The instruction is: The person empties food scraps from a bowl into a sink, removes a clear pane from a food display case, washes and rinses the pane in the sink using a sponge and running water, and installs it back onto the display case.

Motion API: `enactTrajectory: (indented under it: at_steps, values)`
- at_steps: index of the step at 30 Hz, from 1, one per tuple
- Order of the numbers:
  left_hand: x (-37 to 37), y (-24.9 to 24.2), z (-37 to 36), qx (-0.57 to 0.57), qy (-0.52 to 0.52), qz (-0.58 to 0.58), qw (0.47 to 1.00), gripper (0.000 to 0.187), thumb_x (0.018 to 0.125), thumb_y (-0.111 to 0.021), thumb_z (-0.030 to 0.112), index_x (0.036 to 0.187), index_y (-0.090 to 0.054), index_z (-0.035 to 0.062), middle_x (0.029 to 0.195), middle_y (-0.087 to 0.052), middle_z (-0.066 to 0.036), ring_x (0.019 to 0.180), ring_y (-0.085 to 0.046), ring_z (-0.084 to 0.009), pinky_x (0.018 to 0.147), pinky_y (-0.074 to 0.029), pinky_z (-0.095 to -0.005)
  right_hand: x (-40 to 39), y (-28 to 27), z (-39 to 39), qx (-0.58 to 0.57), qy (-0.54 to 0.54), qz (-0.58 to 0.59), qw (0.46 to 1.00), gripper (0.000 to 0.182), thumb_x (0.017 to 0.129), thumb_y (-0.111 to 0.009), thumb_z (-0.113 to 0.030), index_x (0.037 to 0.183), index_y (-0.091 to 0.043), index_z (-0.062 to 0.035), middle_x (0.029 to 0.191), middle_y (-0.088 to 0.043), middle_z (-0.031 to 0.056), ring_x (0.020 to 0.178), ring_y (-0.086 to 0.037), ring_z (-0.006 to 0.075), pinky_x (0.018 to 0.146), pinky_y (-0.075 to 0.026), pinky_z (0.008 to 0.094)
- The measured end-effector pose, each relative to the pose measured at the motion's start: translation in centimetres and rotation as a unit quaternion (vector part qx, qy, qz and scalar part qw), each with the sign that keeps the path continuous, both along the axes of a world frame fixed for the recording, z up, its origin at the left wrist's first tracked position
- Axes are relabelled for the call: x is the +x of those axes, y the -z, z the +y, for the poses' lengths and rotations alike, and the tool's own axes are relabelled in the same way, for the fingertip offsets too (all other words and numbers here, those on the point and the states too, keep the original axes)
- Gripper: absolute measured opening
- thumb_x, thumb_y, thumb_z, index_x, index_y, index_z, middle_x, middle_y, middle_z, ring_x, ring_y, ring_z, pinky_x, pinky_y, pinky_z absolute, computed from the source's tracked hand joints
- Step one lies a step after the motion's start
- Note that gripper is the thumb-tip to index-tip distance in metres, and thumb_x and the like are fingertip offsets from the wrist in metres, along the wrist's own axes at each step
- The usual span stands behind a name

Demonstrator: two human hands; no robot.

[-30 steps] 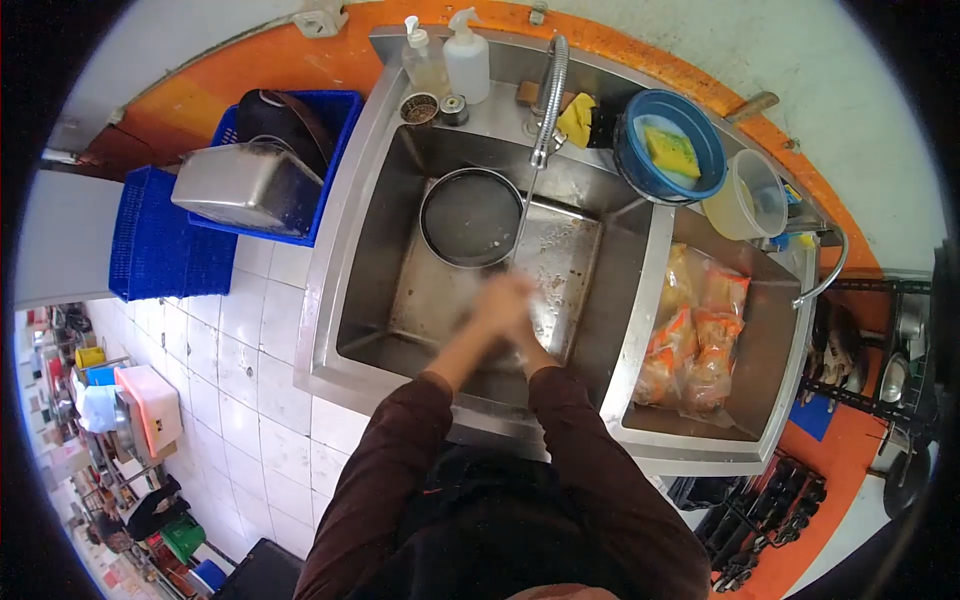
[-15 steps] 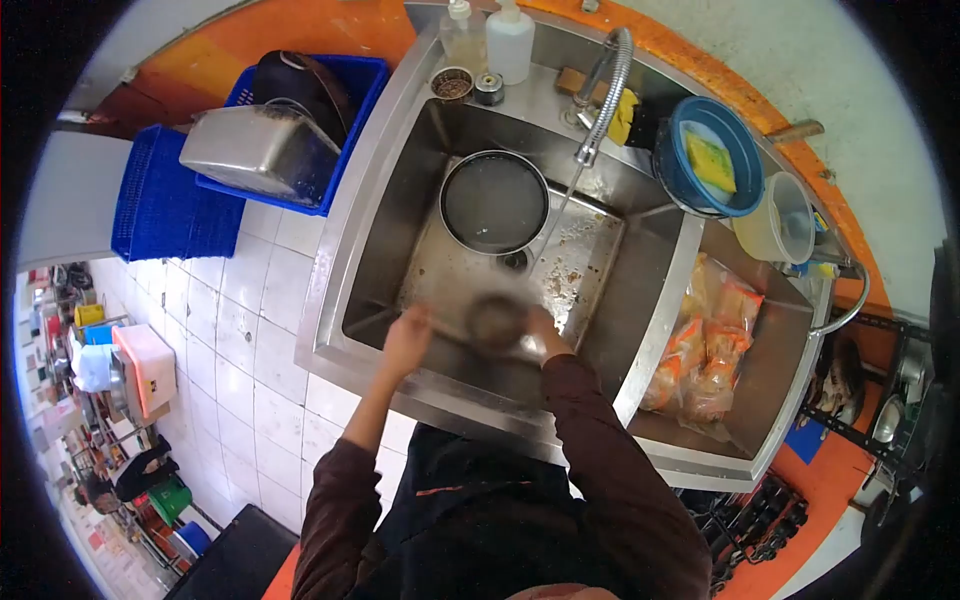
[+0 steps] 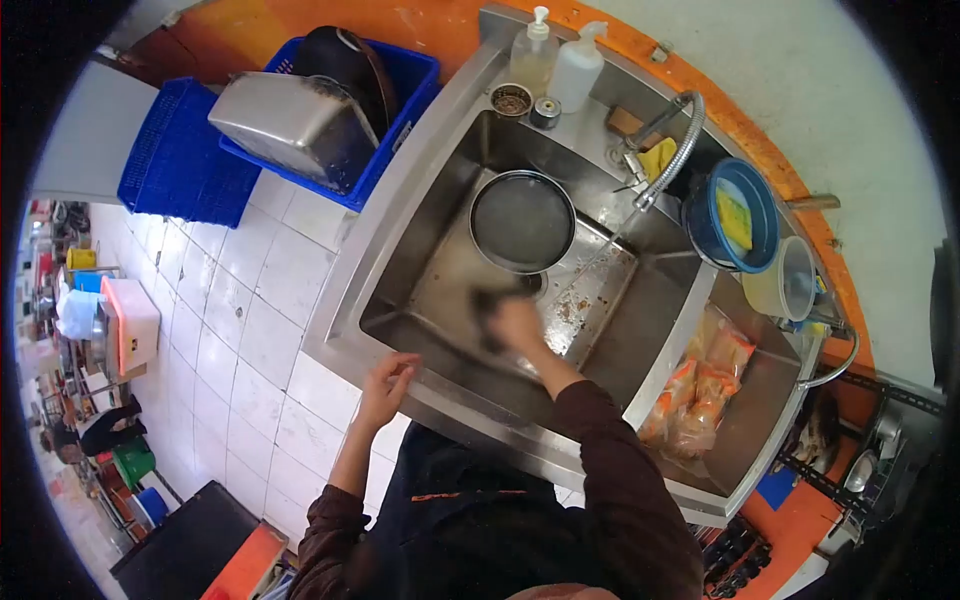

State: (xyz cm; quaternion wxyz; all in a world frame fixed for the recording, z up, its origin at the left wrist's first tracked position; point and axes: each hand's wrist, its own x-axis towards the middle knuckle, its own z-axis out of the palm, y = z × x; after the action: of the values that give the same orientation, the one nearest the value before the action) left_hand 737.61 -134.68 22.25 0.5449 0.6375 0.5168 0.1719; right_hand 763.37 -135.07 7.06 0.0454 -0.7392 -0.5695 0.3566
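My right hand (image 3: 518,325) is over the sink basin (image 3: 420,290), smeared by motion. Its fingers are round a small dark thing (image 3: 488,312), too blurred for me to tell its kind. My left hand (image 3: 386,388) hovers by the sink's front left rim, fingers loosely apart, with nothing in it. A round pan (image 3: 522,222) with dark, greyish contents lies at the back of the basin, near the drain. From the spring-neck faucet (image 3: 682,150) a thin stream of water runs into the basin, where food scraps (image 3: 575,310) are scattered.
Orange-filled plastic bags (image 3: 695,405) lie in the right basin. A blue bucket (image 3: 735,215) with a yellow sponge and a clear tub (image 3: 785,280) stand on the right ledge. Soap bottles (image 3: 577,70) stand at the back. Left is a blue crate (image 3: 405,110) with a metal pan (image 3: 290,125).
My left hand has moved from over the basin back to its front left rim. My right hand has moved slightly left and away from me with the dark thing. The view has tilted.
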Motion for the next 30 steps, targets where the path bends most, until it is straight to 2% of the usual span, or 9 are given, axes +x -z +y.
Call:
enactTrajectory:
  at_steps: [3,6,13,19,22,24,26,29,30]
  values:
    - [-0.7,-0.5,0.0,0.042,-0.010,-0.001,0.999,0.016,0.082,-0.049,0.008,0.093,-0.058,0.0006,0.089,-0.059,-0.011,0.080,-0.057,-0.0203,0.071,-0.043,-0.0272,2.0,-4.3,3.1,0.111,0.165,0.013,0.980,0.028,0.068,-0.057,-0.024,0.065,-0.061,0.0030,0.065,-0.058,0.0220,0.065,-0.058,0.0361,0.064,-0.047,0.0425]
    - [-2.4,0.7,-0.2,0.044,-0.049,-0.005,0.998,0.014,0.082,-0.049,0.006,0.089,-0.059,0.0003,0.085,-0.060,-0.012,0.079,-0.058,-0.0209,0.069,-0.044,-0.0283,4.3,-1.8,7.0,0.162,0.112,-0.071,0.978,0.024,0.066,-0.056,-0.023,0.066,-0.062,0.0001,0.065,-0.059,0.0204,0.066,-0.059,0.0354,0.063,-0.047,0.0424]
    - [-5.1,0.5,-0.8,0.107,-0.054,0.055,0.991,0.012,0.080,-0.049,0.001,0.083,-0.060,0.0001,0.078,-0.061,-0.010,0.072,-0.059,-0.0179,0.066,-0.045,-0.0275,3.2,3.5,12.5,0.100,0.214,-0.171,0.957,0.016,0.070,-0.055,-0.015,0.076,-0.063,-0.0025,0.077,-0.062,0.0176,0.071,-0.061,0.0330,0.064,-0.049,0.0412]
    - [-9.1,0.8,-2.5,0.060,-0.139,0.038,0.988,0.011,0.078,-0.050,-0.003,0.082,-0.060,0.0000,0.076,-0.060,-0.011,0.068,-0.059,-0.0156,0.063,-0.046,-0.0248,1.7,8.8,13.0,0.029,0.399,-0.042,0.916,0.025,0.070,-0.061,-0.020,0.091,-0.061,-0.0055,0.092,-0.060,0.0179,0.084,-0.058,0.0342,0.076,-0.046,0.0401]
    - [-9.8,1.0,-2.2,0.063,-0.118,0.055,0.990,0.010,0.078,-0.050,-0.003,0.081,-0.060,-0.0005,0.076,-0.060,-0.010,0.068,-0.059,-0.0159,0.063,-0.046,-0.0251,2.0,10.9,11.3,0.020,0.154,-0.144,0.977,0.028,0.072,-0.062,-0.018,0.097,-0.058,-0.0044,0.093,-0.058,0.0149,0.077,-0.059,0.0336,0.071,-0.049,0.0396]
    - [-9.6,0.6,-1.8,0.079,-0.102,0.058,0.990,0.010,0.078,-0.050,-0.003,0.081,-0.060,-0.0003,0.075,-0.060,-0.010,0.068,-0.059,-0.0165,0.063,-0.046,-0.0252,1.6,10.5,11.7,0.039,0.258,-0.024,0.965,0.026,0.074,-0.060,-0.017,0.097,-0.057,-0.0041,0.091,-0.058,0.0136,0.075,-0.059,0.0315,0.069,-0.050,0.0382]
    - [-9.3,0.7,-1.5,0.099,-0.082,0.062,0.990,0.010,0.078,-0.050,-0.002,0.081,-0.060,-0.0002,0.075,-0.060,-0.010,0.068,-0.059,-0.0171,0.062,-0.046,-0.0254,1.1,10.0,12.3,0.067,0.439,0.223,0.868,0.022,0.077,-0.057,-0.015,0.096,-0.056,-0.0034,0.086,-0.056,0.0109,0.072,-0.058,0.0272,0.065,-0.051,0.0354]
    - [-7.4,0.6,-0.8,0.090,-0.067,0.038,0.993,0.010,0.079,-0.051,-0.001,0.082,-0.060,0.0004,0.077,-0.060,-0.010,0.070,-0.060,-0.0185,0.065,-0.046,-0.0274,1.2,8.6,12.0,0.100,0.612,0.548,0.561,0.016,0.082,-0.053,-0.012,0.095,-0.054,-0.0023,0.080,-0.053,0.0069,0.066,-0.057,0.0207,0.060,-0.052,0.0313]
    - [-6.5,1.9,-0.3,0.087,-0.047,0.039,0.994,0.009,0.080,-0.051,0.002,0.084,-0.060,0.0006,0.077,-0.060,-0.010,0.072,-0.060,-0.0188,0.066,-0.046,-0.0275,1.3,11.3,10.9,0.106,0.613,0.547,0.560,0.016,0.082,-0.053,-0.012,0.095,-0.054,-0.0023,0.080,-0.053,0.0069,0.066,-0.057,0.0207,0.060,-0.052,0.0313]
